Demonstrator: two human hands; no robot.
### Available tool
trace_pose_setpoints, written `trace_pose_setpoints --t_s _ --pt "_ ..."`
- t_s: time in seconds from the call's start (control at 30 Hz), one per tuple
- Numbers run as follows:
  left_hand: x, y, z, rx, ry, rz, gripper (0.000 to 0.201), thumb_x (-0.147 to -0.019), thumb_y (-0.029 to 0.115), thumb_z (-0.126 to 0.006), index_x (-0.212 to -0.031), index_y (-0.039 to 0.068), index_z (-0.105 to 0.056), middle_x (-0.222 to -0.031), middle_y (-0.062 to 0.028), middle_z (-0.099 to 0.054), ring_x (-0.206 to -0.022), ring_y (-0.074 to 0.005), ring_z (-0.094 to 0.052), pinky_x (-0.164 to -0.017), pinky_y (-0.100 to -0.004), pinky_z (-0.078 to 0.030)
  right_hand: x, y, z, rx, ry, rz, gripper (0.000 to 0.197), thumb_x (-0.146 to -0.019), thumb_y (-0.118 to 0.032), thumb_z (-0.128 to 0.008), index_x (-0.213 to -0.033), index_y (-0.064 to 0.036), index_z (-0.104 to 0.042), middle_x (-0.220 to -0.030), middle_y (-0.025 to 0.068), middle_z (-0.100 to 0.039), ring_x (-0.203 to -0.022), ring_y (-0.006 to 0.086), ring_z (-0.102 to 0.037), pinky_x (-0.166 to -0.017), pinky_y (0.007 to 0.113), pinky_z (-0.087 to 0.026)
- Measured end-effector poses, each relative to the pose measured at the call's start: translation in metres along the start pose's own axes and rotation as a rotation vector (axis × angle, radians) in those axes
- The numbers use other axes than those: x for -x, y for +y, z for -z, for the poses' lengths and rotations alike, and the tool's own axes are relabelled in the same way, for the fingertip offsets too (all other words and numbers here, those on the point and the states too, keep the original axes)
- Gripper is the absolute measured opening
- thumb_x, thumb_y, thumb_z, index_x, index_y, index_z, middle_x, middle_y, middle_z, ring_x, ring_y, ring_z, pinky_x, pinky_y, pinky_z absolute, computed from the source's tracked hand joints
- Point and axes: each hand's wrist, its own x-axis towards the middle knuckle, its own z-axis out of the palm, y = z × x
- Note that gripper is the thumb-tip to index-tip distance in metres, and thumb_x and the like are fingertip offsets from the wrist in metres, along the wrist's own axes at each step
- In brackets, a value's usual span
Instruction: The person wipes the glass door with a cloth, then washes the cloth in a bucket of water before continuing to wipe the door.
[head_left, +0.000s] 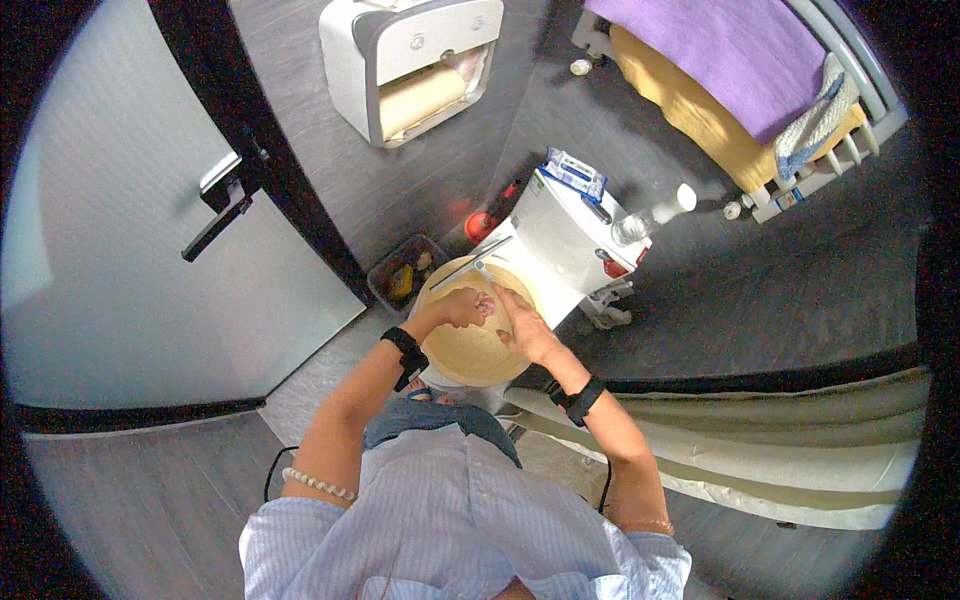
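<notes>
My left hand (459, 309) is closed, with a small pinkish bit showing at its fingers; what that is I cannot make out. Facing it, my right hand (528, 330) is bent round the lower end of a squeegee (481, 267), whose handle is mostly hidden. The squeegee's long grey blade lies slanted over the far rim of a pale yellow round basin (470, 362). Both hands are over this basin, close together. Black straps circle both wrists.
Behind the basin stands a white toilet (565, 235) with a wipes packet (575, 175) and a clear bottle (632, 228) on top. A bin (403, 275) and a red plunger (479, 226) are beside it. Left is a door (150, 230); right hang towels (730, 60) and a curtain (780, 440).
</notes>
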Motion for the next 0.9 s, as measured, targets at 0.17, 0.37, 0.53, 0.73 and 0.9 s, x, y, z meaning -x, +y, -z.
trace_pose_setpoints --t_s 0.17,0.37,0.53,0.73,0.9 --pt "-0.009 0.052 -0.004 0.147 -0.238 0.222 0.016 -0.069 0.021 -0.060 -0.080 0.011 -0.055 -0.058 -0.0024 -0.049 -0.040 -0.0116 -0.041 -0.036 -0.0243 -0.031 0.000 -0.006 -0.015 0.361 -0.075 -0.056 0.071 -0.069 0.002 -0.057 -0.133 -0.0052 -0.029 -0.103 0.0191 -0.052 -0.088 0.0354 -0.058 -0.074 0.039 -0.050" --pt "-0.010 0.046 -0.015 -0.158 -0.154 0.360 0.020 -0.070 0.023 -0.057 -0.074 0.004 -0.056 -0.062 -0.0104 -0.057 -0.049 -0.0208 -0.054 -0.045 -0.0328 -0.041 -0.008 -0.010 -0.011 0.525 -0.035 0.010 0.029 -0.066 -0.006 -0.060 -0.093 -0.0026 -0.051 -0.084 0.0141 -0.057 -0.074 0.0284 -0.062 -0.061 0.037 -0.051" --pt "0.003 0.054 -0.019 -0.490 0.136 -0.002 0.023 -0.075 0.022 -0.053 -0.074 0.001 -0.061 -0.077 -0.0223 -0.062 -0.075 -0.0344 -0.062 -0.066 -0.0439 -0.048 -0.016 -0.011 0.000 0.528 -0.252 -0.011 0.015 -0.068 -0.015 -0.063 -0.078 -0.0037 -0.062 -0.072 0.0161 -0.063 -0.070 0.0262 -0.065 -0.060 0.038 -0.052" --pt "-0.010 0.092 -0.011 -0.756 -0.034 0.072 0.026 -0.082 0.019 -0.049 -0.102 0.007 -0.060 -0.094 -0.0161 -0.064 -0.090 -0.0329 -0.059 -0.092 -0.0414 -0.039 -0.016 -0.003 0.007 0.536 -0.137 -0.231 0.018 -0.075 -0.021 -0.057 -0.074 -0.0053 -0.066 -0.074 0.0156 -0.065 -0.070 0.0272 -0.066 -0.064 0.039 -0.052" --pt "-0.002 0.063 -0.002 -1.009 0.432 -0.380 0.008 -0.074 0.012 -0.053 -0.075 0.006 -0.059 -0.062 -0.0117 -0.061 -0.060 -0.0256 -0.063 -0.056 -0.0358 -0.049 -0.038 -0.014 0.008 0.398 -0.203 -0.287 0.029 -0.074 -0.027 -0.053 -0.072 0.0002 -0.064 -0.075 0.0199 -0.064 -0.072 0.0333 -0.064 -0.069 0.039 -0.050"
